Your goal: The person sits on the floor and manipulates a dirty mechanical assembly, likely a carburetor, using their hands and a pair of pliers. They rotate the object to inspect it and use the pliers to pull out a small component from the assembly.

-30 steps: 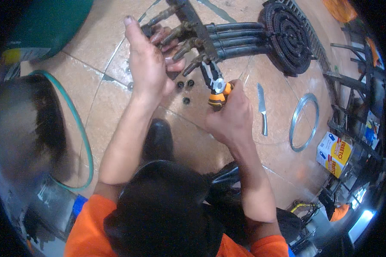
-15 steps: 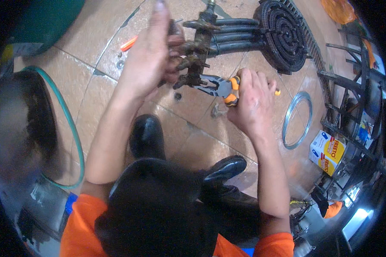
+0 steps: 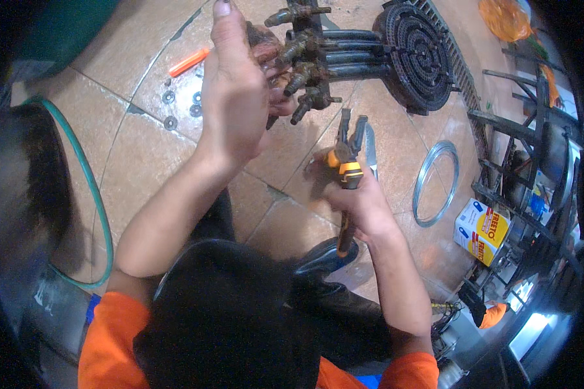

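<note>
A black ring gas burner (image 3: 420, 55) lies on the floor, its pipes running left to a manifold with corroded valves (image 3: 308, 71). My left hand (image 3: 240, 81) has its fingers curled at the valve ends, thumb pointing up; its palm hides part of the grip. Below the manifold and apart from it, my right hand (image 3: 366, 204) grips combination pliers (image 3: 348, 155) with yellow-and-black handles. Their jaws are spread and point up toward the valves. A silver blade (image 3: 370, 146) shows just right of the pliers; whether my hand holds it I cannot tell.
An orange stick-like object (image 3: 189, 63) and several dark washers (image 3: 170, 122) lie left of my hand. A coil of wire (image 3: 436, 183) lies right, near a yellow-and-white box (image 3: 482, 231) and a dark metal rack (image 3: 509, 126). A green hose (image 3: 87, 172) curves at far left.
The pliers have come off the lowest valve; my right hand has drawn back toward me and turned them upright. The manifold has shifted up in the view. The blade has come into sight.
</note>
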`<state>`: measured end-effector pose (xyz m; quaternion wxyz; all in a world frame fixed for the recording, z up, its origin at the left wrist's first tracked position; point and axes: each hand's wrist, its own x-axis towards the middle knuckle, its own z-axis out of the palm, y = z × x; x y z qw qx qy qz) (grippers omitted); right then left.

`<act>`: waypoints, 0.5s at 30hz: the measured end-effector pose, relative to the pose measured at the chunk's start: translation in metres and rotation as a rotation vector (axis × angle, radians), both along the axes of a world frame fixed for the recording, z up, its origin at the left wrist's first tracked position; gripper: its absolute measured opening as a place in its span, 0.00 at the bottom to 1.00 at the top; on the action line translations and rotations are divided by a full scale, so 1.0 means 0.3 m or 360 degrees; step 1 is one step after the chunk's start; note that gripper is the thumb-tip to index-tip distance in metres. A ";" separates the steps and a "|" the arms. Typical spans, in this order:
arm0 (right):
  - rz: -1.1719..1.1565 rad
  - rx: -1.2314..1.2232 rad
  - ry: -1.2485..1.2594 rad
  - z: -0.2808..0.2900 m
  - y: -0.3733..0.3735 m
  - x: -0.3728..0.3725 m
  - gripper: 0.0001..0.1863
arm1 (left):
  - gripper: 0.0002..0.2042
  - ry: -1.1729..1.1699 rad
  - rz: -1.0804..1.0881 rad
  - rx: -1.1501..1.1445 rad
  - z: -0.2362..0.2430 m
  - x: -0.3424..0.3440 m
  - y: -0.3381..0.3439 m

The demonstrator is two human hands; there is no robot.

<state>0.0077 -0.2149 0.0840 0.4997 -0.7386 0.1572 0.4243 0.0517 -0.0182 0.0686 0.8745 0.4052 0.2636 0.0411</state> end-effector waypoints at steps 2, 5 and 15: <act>-0.0456 0.0684 0.0624 0.019 -0.015 -0.011 0.31 | 0.28 -0.0004 0.0067 0.0031 0.013 0.000 -0.008; -0.0725 0.1191 0.0920 -0.012 -0.045 -0.023 0.34 | 0.29 -0.0213 -0.0017 -0.0196 0.038 -0.014 0.019; -0.1350 0.0995 0.0797 -0.138 -0.018 -0.128 0.26 | 0.30 -0.0178 0.0272 -0.0047 -0.044 0.017 0.067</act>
